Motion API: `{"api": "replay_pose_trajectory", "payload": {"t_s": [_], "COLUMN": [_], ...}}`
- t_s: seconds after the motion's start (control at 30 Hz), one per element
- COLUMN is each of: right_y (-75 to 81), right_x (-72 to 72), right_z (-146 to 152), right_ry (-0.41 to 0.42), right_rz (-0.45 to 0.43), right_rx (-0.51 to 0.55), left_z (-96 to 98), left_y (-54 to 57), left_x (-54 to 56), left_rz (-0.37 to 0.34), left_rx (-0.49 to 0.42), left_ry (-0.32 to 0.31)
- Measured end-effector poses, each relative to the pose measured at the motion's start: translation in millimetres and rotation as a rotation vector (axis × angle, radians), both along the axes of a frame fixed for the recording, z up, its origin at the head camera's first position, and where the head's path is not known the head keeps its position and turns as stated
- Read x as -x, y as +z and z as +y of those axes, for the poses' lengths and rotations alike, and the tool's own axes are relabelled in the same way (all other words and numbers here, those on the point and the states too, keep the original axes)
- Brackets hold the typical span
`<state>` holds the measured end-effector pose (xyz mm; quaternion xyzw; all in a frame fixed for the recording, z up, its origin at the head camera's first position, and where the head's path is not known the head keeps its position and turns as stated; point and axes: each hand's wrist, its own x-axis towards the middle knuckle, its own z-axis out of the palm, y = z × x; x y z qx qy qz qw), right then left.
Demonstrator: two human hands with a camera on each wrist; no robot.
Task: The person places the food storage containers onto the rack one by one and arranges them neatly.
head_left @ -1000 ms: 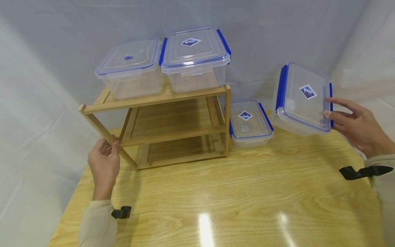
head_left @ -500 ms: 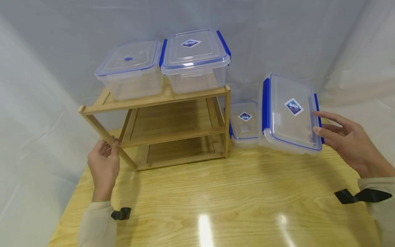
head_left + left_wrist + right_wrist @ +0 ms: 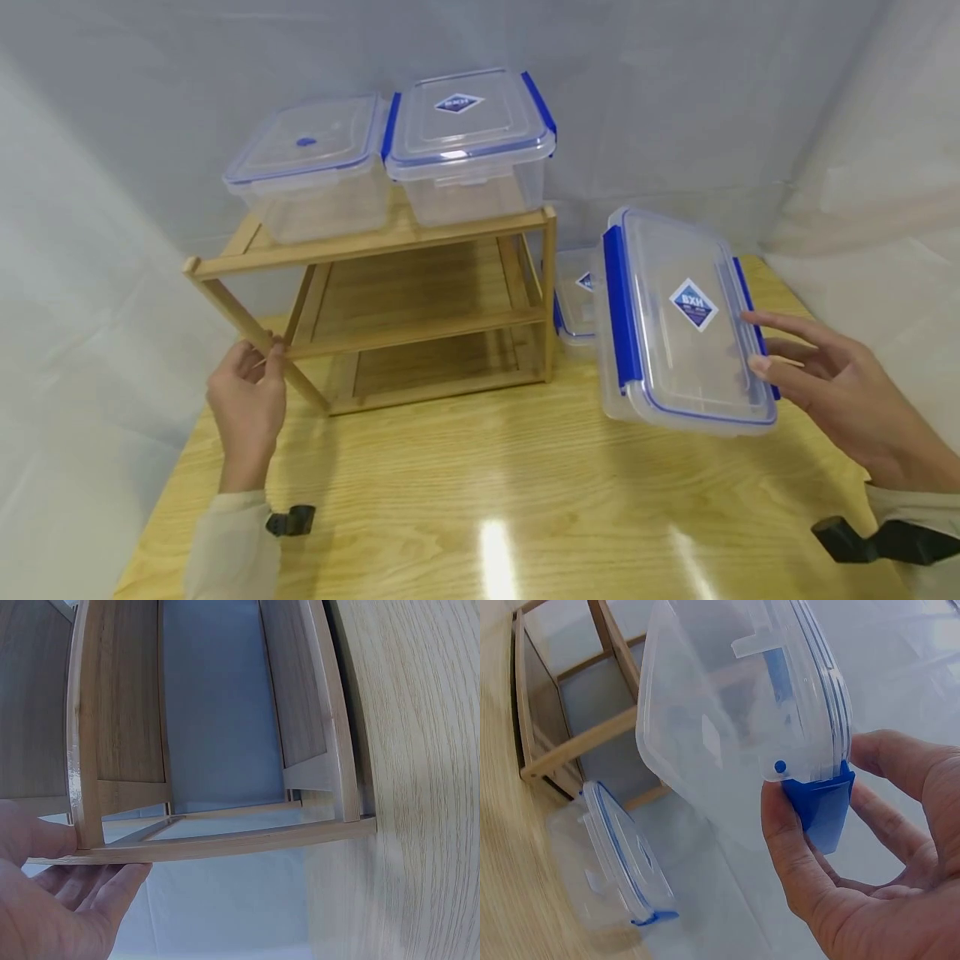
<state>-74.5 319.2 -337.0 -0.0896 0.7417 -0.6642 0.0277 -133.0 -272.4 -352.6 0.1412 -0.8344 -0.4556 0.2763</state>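
My right hand pinches the right side of a clear food container with blue clips and a BXH label. In the head view the container hangs tilted above the table. The right wrist view shows thumb and fingers around the edge by a blue clip. With my left hand I grip the front left post of a three-tier wooden rack, at the middle shelf. The left wrist view has the thumb and fingers on either side of that post.
Two larger lidded containers, one left and one right, stand on the rack's top shelf. A second flat container sits on the table beside the rack, partly hidden behind the held one. White sheeting hangs behind.
My right hand has brought the container left and down, nearer to the rack and toward me, and it now overlaps the one on the table. The left hand has stayed on the post.
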Motion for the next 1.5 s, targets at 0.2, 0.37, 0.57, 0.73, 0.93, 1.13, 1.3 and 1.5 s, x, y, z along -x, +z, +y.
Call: {"api": "replay_pose_trajectory", "payload": {"t_s": [0.2, 0.37, 0.57, 0.73, 0.93, 1.13, 1.3, 1.5], "right_y": [3.9, 6.8, 12.5, 19.9, 25.8, 31.1, 36.2, 43.6], "right_x": [-10.4, -15.9, -19.1, -16.4, -7.8, 4.7, 12.7, 22.3], "right_z": [-12.4, -24.1, -42.6, -64.1, -91.9, -121.9, -146.8, -175.1], "right_ry": [0.023, 0.058, 0.159, 0.225, 0.308, 0.373, 0.423, 0.455], "right_rz": [-0.031, 0.006, 0.036, 0.044, 0.063, 0.092, 0.111, 0.086], "right_rx": [-0.071, -0.114, -0.093, -0.09, -0.087, -0.129, -0.141, -0.171], "left_z": [0.0, 0.3, 0.5, -0.2, -0.1, 2.2, 4.8, 5.7], "left_y": [-0.3, -0.1, 0.7, -0.3, -1.1, -2.4, -3.1, -1.9], "left_x": [0.0, -1.9, -1.8, -1.0, -2.5, -2.9, -3.6, -2.6], "left_rz": [0.008, 0.0, 0.006, 0.009, 0.011, 0.02, 0.023, 0.015], "left_rx": [0.003, 0.005, -0.011, -0.03, -0.023, -0.003, 0.016, 0.008], "left_ry": [-0.006, -0.005, -0.001, -0.002, -0.004, -0.002, 0.001, 0.006]}}
